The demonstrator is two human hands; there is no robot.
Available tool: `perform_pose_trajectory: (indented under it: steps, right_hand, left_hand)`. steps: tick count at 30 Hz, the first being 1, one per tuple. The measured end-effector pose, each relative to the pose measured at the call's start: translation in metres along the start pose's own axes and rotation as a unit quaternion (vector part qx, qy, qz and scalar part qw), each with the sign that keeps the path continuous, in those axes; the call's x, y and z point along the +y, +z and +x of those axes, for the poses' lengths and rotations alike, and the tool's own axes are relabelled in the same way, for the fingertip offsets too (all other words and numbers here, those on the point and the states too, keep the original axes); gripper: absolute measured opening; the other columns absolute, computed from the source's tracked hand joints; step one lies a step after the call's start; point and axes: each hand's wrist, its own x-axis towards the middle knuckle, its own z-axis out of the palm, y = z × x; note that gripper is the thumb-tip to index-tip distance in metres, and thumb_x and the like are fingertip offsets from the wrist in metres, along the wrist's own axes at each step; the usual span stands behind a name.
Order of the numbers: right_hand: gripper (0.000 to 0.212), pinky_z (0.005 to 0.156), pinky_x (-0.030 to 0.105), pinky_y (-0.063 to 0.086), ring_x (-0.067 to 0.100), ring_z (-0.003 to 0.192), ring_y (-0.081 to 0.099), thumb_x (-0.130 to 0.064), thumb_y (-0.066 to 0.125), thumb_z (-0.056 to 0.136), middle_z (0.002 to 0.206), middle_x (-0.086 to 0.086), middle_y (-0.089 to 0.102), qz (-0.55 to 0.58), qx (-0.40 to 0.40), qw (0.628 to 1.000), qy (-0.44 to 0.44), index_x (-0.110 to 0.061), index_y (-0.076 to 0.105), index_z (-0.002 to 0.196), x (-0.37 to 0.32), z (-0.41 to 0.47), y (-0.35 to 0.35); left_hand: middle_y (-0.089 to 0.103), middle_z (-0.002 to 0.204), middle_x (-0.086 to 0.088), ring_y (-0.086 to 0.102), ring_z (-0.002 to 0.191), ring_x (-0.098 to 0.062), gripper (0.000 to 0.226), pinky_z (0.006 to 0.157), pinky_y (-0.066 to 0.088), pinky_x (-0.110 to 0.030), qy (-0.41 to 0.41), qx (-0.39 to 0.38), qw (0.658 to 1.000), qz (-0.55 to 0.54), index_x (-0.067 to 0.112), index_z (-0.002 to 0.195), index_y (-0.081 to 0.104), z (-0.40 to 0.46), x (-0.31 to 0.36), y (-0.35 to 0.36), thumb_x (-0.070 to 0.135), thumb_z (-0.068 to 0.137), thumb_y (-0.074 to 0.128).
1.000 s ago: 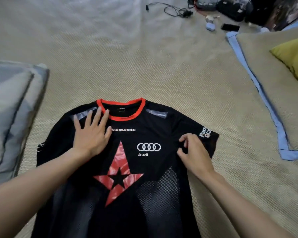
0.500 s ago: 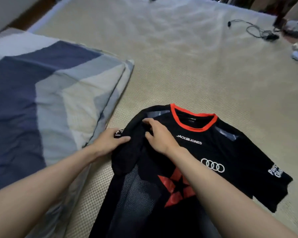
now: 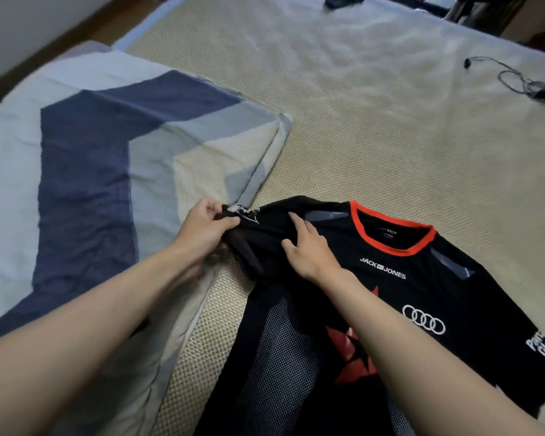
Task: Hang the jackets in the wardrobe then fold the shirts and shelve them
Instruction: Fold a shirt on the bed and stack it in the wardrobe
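one shirt (image 3: 422, 287), two hands, one blanket (image 3: 101, 158), one cable (image 3: 523, 80)

Your black shirt (image 3: 453, 278) lies face up on the bed, red-orange collar at the far end, hem running off the near edge. White lettering sits under the collar, four white rings and a red star lower down, mesh panels near you. Its left sleeve is bunched and lifted, the right sleeve lies flat.
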Motion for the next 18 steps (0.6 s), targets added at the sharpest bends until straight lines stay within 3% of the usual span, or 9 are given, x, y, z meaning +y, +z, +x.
perform_pose_trajectory:
  steps: [4, 8, 10, 12, 14, 16, 18]
  right_hand:
    - [0.067, 0.116, 0.050, 0.032, 0.036, 0.149, 0.026, -0.040, 0.047, 0.102, 0.168, 0.006, 0.018, -0.018, 0.011, 1.000, 0.008, -0.031, 0.017, 0.161, -0.003, -0.003, 0.005]
    - [0.066, 0.119, 0.060, 0.025, 0.030, 0.153, 0.021, -0.051, 0.045, 0.101, 0.168, 0.004, 0.018, -0.007, 0.028, 0.999, 0.018, -0.030, 0.021, 0.160, -0.013, -0.009, 0.009]
    - [0.061, 0.118, 0.061, 0.025, 0.026, 0.150, 0.027, -0.046, 0.047, 0.101, 0.162, 0.003, 0.031, -0.019, 0.075, 0.997, -0.025, -0.024, 0.031, 0.155, -0.021, -0.020, 0.015]
    - [0.048, 0.111, 0.051, 0.038, 0.025, 0.135, 0.045, -0.037, 0.053, 0.099, 0.145, 0.003, 0.049, -0.022, 0.135, 0.986, -0.097, -0.018, 0.047, 0.142, -0.029, -0.035, 0.023]
    - [0.027, 0.094, 0.045, 0.049, 0.024, 0.111, 0.057, -0.031, 0.057, 0.095, 0.118, 0.002, 0.060, 0.007, 0.158, 0.978, -0.137, -0.018, 0.058, 0.118, -0.038, -0.052, 0.034]
    - [0.015, 0.083, 0.043, 0.053, 0.025, 0.093, 0.064, -0.035, 0.056, 0.091, 0.098, -0.001, 0.068, 0.054, 0.114, 0.988, -0.089, -0.022, 0.062, 0.097, -0.042, -0.064, 0.052]
    - [0.028, 0.081, 0.041, 0.058, 0.027, 0.083, 0.070, -0.043, 0.054, 0.087, 0.090, 0.001, 0.074, 0.169, 0.011, 0.985, 0.032, -0.018, 0.067, 0.091, -0.045, -0.067, 0.071]
  left_hand:
    - [0.066, 0.097, -0.007, 0.061, 0.075, -0.019, 0.039, 0.054, 0.050, -0.027, 0.000, 0.013, 0.999, -0.029, 0.023, 0.099, 0.054, 0.003, 0.012, -0.015, -0.007, 0.082, 0.073]
    - [0.067, 0.078, 0.000, 0.050, 0.049, -0.005, 0.019, 0.054, 0.052, -0.020, 0.010, -0.030, 0.999, 0.010, 0.015, 0.102, 0.070, 0.005, 0.017, -0.027, 0.002, 0.087, 0.072]
    - [0.064, 0.061, 0.006, 0.050, 0.044, -0.002, 0.005, 0.051, 0.053, -0.018, 0.037, -0.048, 0.995, 0.083, 0.008, 0.095, 0.073, 0.009, 0.016, -0.034, 0.008, 0.089, 0.072]
    - [0.066, 0.061, 0.000, 0.060, 0.052, -0.009, 0.008, 0.058, 0.055, -0.025, 0.067, -0.063, 0.974, 0.207, 0.010, 0.088, 0.075, 0.015, 0.015, -0.042, 0.017, 0.088, 0.076]
    - [0.070, 0.068, -0.006, 0.067, 0.066, -0.020, 0.007, 0.072, 0.057, -0.037, 0.062, -0.088, 0.957, 0.269, 0.011, 0.094, 0.075, 0.020, 0.017, -0.045, 0.015, 0.089, 0.075]
    - [0.070, 0.065, -0.003, 0.071, 0.068, -0.022, 0.013, 0.067, 0.059, -0.036, 0.039, -0.104, 0.953, 0.280, 0.005, 0.103, 0.071, 0.027, 0.017, -0.044, 0.002, 0.091, 0.069]
    - [0.070, 0.065, -0.005, 0.069, 0.059, -0.017, 0.022, 0.052, 0.057, -0.024, 0.048, -0.107, 0.937, 0.328, 0.007, 0.102, 0.072, 0.029, 0.022, -0.041, -0.008, 0.088, 0.065]
